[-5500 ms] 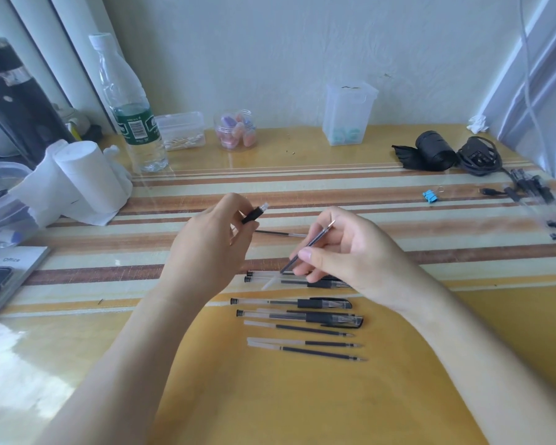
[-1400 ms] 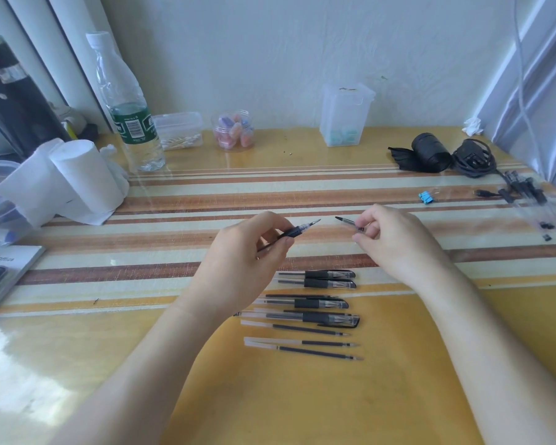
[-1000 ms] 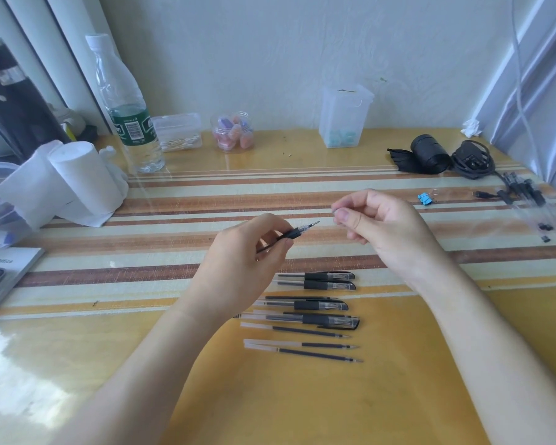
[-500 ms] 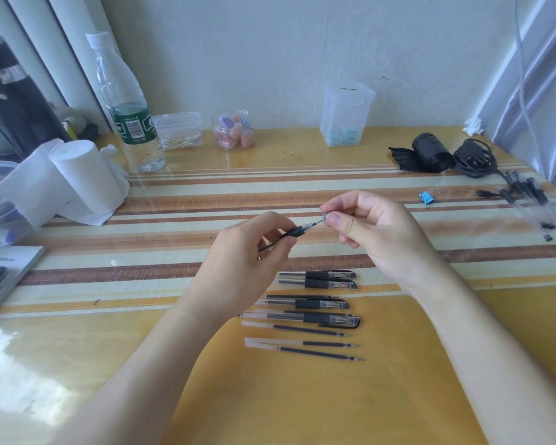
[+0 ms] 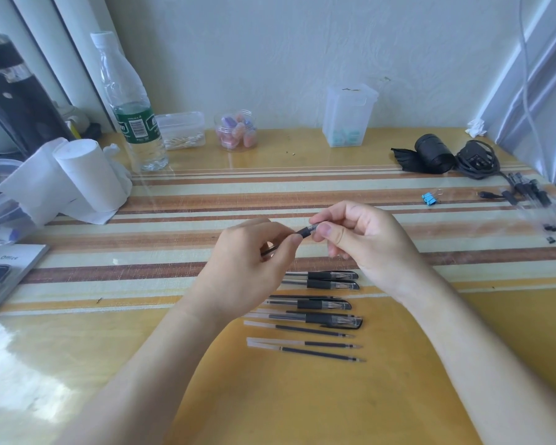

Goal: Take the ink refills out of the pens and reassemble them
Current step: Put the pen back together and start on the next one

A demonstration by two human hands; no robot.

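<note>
Both hands meet above the striped table [image 5: 206, 200], just beyond a row of pens. The left hand [image 5: 247, 268] grips the barrel of a black pen [image 5: 305, 232], fingers curled round it, while the right hand [image 5: 366, 245] pinches the pen's right end between thumb and fingertips; the tip itself is hidden there. The pen is held off the table, tilted up toward the right. Nearer the person, four capped pens [image 5: 329, 285] lie side by side, and nearer still lie three loose refills [image 5: 302, 330], all pointing right. A water bottle [image 5: 132, 117] and a paper roll [image 5: 77, 178] stand far left; a blue binder clip [image 5: 428, 198] lies far right.
</note>
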